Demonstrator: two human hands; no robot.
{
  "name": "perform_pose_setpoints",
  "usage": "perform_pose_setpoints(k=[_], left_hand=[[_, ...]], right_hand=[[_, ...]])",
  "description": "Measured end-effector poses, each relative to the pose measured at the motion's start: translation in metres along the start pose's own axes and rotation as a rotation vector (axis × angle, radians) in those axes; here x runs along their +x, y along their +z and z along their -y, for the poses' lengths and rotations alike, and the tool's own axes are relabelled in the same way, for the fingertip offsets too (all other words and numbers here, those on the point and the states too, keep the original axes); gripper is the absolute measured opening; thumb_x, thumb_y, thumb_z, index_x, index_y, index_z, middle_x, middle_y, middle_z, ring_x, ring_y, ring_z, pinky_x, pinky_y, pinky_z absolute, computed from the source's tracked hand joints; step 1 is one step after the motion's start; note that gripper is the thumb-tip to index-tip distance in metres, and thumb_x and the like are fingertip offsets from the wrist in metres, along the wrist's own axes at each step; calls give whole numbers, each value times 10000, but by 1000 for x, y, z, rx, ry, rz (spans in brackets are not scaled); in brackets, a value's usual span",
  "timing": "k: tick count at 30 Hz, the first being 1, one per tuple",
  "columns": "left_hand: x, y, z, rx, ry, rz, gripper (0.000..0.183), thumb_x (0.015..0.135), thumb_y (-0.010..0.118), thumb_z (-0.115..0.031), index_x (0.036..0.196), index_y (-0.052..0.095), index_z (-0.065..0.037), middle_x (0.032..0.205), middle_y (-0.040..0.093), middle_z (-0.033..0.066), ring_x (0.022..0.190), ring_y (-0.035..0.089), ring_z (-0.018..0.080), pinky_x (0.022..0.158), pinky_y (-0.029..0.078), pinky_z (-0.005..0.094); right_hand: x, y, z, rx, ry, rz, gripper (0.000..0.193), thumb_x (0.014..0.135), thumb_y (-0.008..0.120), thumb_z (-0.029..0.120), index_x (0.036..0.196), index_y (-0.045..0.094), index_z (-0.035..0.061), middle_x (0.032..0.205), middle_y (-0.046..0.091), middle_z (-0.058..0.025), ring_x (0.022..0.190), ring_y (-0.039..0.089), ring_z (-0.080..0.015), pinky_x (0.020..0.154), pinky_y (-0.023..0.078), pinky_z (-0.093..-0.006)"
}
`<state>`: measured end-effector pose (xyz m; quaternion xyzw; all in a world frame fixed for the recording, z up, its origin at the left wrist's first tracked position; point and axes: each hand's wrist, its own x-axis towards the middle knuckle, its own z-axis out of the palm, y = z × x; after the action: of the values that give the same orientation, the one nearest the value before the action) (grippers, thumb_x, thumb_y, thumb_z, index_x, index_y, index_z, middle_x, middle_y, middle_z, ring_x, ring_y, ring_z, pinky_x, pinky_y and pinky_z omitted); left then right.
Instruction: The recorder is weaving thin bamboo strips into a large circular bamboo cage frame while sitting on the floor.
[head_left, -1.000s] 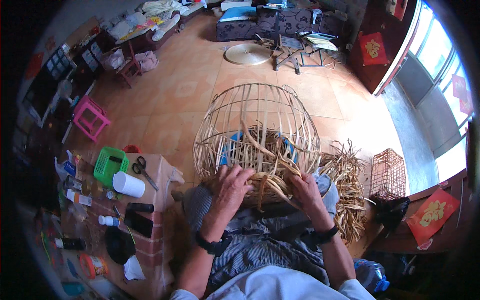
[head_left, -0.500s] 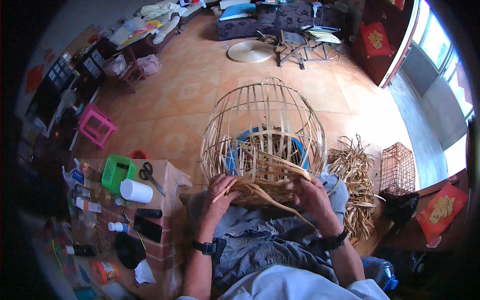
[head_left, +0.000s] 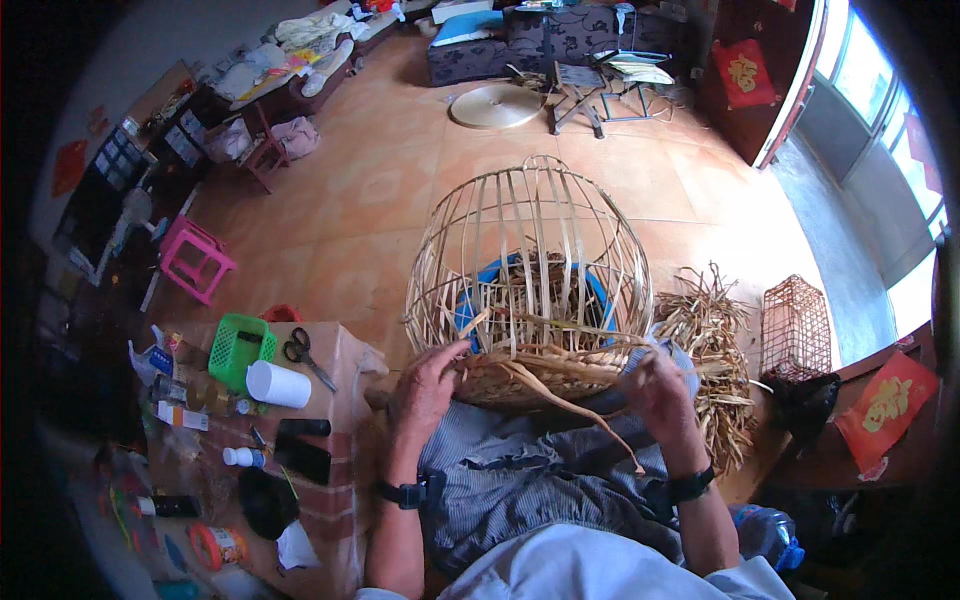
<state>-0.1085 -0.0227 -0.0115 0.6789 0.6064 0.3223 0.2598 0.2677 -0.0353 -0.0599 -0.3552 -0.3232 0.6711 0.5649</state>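
Observation:
An openwork basket [head_left: 418,255] of thin pale ribs lies on my lap, its woven part toward me. My left hand [head_left: 430,388] is at the near left of the weave, thumb and fingers closed on the basket's edge. At the near right my right hand [head_left: 660,388], slightly blurred, has its fingers closed round a dried plant strip [head_left: 590,328] that runs leftward across the ribs. Another tan strip [head_left: 560,400] hangs from the weave over my trousers, its tip loose.
Through the ribs shows a blue tub [head_left: 462,312] with dried strips. A heap of strips [head_left: 715,400] and a wire basket [head_left: 795,330] lie right. The left table [head_left: 340,420] bears scissors [head_left: 308,358], a green basket [head_left: 240,350] and a white cylinder [head_left: 278,384]. Beyond stands a pink stool [head_left: 195,262].
My right hand has moved right, away from the weave's middle, drawing the strip along the ribs. My left hand has shifted slightly left, and a short strip end now sticks up beside it.

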Motion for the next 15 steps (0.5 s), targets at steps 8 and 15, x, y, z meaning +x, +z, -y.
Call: perform_pose_setpoints(k=[8, 15], left_hand=[[12, 16, -52, 185, 430, -178, 372, 856, 613, 93, 1167, 761, -50, 1113, 724, 131, 1066, 683, 342, 961, 565, 444], [16, 34, -46, 198, 437, -91, 360, 908, 615, 52, 1222, 749, -60, 1147, 733, 109, 1109, 684, 311, 979, 571, 429]], right_hand=[[-28, 11, 25, -327, 316, 84, 233, 1121, 618, 297, 1068, 686, 80, 802, 625, 38, 698, 591, -68, 585, 449, -220], [-29, -54, 50, 421, -240, -323, 253, 1124, 606, 280, 1201, 659, 45, 896, 673, -44, 641, 568, -98, 630, 488, -255]])
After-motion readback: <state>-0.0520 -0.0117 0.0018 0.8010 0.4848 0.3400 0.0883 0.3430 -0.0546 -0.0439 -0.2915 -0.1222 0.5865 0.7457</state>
